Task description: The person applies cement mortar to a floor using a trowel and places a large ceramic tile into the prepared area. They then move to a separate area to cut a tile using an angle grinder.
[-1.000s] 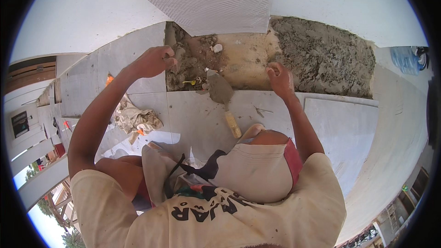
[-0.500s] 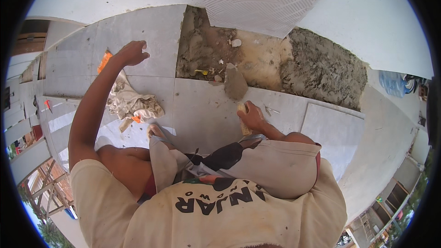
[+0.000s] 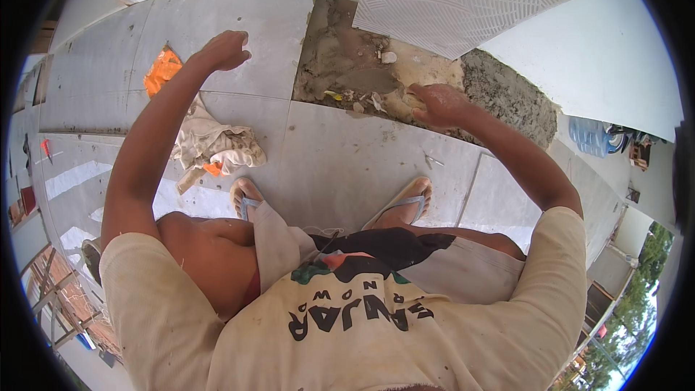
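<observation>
Gray floor tiles [image 3: 329, 152] lie around the person in the head view, and a long gap by the white wall [image 3: 565, 65] is partly filled with lumpy gray cement [image 3: 508, 94]. Half a second ago, the trowel [image 3: 381, 79] was down on the tiles near the feet. Now it is up in the gap, with its flat blade over the cement near a white lump [image 3: 389, 57]. The right hand [image 3: 439, 106] has moved up with it, and its fingers wrap around the pale handle. The left hand [image 3: 226, 51] is over a tile, well apart from the trowel. Its fingers are bent, but I cannot tell how far they close. Both flip-flops [image 3: 413, 206] now show more plainly. A big slab [image 3: 470, 3] with ridged lines juts over the gap. Dark letters are on the front of the tan shirt [image 3: 340, 355]. Off to the right is a see-through blue jug [image 3: 590, 137]; I cannot tell what is inside. A dirty rag [image 3: 217, 143] lies beside an orange wrapper [image 3: 162, 71] on the left.
</observation>
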`<state>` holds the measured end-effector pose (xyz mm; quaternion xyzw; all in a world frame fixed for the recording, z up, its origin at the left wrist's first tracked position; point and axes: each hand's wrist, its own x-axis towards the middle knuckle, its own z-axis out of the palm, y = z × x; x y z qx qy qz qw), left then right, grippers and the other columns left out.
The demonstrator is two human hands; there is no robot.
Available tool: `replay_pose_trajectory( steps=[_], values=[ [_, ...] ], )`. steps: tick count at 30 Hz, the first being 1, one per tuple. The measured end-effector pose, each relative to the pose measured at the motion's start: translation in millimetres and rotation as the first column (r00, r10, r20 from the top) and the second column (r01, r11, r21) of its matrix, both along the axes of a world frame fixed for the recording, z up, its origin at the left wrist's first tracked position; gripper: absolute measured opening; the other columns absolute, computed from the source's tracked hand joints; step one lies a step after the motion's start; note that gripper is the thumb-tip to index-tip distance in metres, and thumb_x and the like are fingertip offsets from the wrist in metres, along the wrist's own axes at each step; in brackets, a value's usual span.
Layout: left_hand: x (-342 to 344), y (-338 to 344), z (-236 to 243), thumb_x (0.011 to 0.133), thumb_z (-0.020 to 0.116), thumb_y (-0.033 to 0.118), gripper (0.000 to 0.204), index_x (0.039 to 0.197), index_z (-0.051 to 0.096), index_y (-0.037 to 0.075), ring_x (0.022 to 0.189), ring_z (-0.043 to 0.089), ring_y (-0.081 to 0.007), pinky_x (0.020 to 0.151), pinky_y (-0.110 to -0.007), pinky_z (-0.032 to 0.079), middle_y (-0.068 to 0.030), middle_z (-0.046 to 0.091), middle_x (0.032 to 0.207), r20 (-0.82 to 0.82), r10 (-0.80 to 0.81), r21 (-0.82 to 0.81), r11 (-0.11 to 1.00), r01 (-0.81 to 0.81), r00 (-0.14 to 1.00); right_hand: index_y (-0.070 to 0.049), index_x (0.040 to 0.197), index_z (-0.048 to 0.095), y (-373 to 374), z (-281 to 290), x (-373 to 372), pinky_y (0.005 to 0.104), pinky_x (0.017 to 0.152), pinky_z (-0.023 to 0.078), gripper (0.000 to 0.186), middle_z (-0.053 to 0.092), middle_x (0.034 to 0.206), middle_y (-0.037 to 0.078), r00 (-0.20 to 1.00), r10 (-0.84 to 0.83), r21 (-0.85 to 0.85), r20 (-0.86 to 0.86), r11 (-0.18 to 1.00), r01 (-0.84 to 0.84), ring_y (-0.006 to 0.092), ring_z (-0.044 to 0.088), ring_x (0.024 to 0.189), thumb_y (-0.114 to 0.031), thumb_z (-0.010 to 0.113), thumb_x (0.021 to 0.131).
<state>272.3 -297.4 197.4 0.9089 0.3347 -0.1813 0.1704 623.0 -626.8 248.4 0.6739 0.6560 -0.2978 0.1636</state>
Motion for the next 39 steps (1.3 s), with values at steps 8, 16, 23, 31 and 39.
replay_pose_trajectory(
  steps=[8,16,23,31,39],
  values=[
    [-40,-6,-17,0.089,0.067,0.023,0.042,0.122,0.059,-0.003,0.106,0.066,-0.0408,0.093,-0.046,0.05,-0.0256,0.069,0.109,0.017,0.042,-0.021,0.999,-0.042,0.999,-0.01,0.142,0.051,-22,-83,4,0.047,0.102,0.048,0.056,0.064,0.127,0.021,0.994,-0.11,-0.032,0.005,0.993,0.11,0.0374,0.06,0.12,-0.04,0.058,0.095],
    [-76,-12,-24,0.09,0.067,0.025,0.049,0.129,0.055,-0.002,0.122,0.058,-0.0394,0.102,-0.047,0.046,-0.0255,0.064,0.124,-0.133,0.112,-0.087,0.988,-0.124,0.985,-0.011,0.14,0.053,-36,-63,14,0.05,0.098,0.05,0.052,0.068,0.119,0.022,0.981,-0.195,0.025,-0.008,0.98,0.195,0.0399,0.063,0.113,-0.039,0.058,0.096],
    [-53,-17,-17,0.09,0.067,0.025,0.048,0.128,0.056,-0.003,0.122,0.058,-0.0396,0.101,-0.048,0.047,-0.0254,0.064,0.124,-0.138,0.079,-0.127,0.987,-0.097,0.987,-0.012,0.139,0.051,-41,-70,12,0.05,0.094,0.051,0.051,0.068,0.117,0.02,0.982,-0.186,0.032,0.017,0.982,0.185,0.0389,0.064,0.11,-0.04,0.058,0.096],
    [-52,-33,-20,0.09,0.066,0.026,0.047,0.126,0.057,-0.002,0.119,0.059,-0.0393,0.099,-0.049,0.048,-0.024,0.066,0.12,-0.147,0.025,-0.12,0.992,-0.043,0.989,-0.009,0.138,0.052,-26,-69,-4,0.049,0.093,0.051,0.053,0.067,0.118,0.021,0.985,-0.167,0.076,0.032,0.984,0.164,0.0379,0.064,0.111,-0.039,0.059,0.095],
    [-59,-21,-30,0.09,0.067,0.027,0.046,0.125,0.057,-0.002,0.117,0.06,-0.0391,0.099,-0.048,0.048,-0.0221,0.067,0.117,-0.101,0.001,-0.063,0.998,-0.008,0.995,-0.007,0.137,0.054,25,-62,-34,0.0481,0.099,0.048,0.055,0.066,0.122,0.021,0.971,-0.202,0.139,-0.126,0.966,0.219,0.0387,0.061,0.117,-0.041,0.056,0.093]
  ],
)
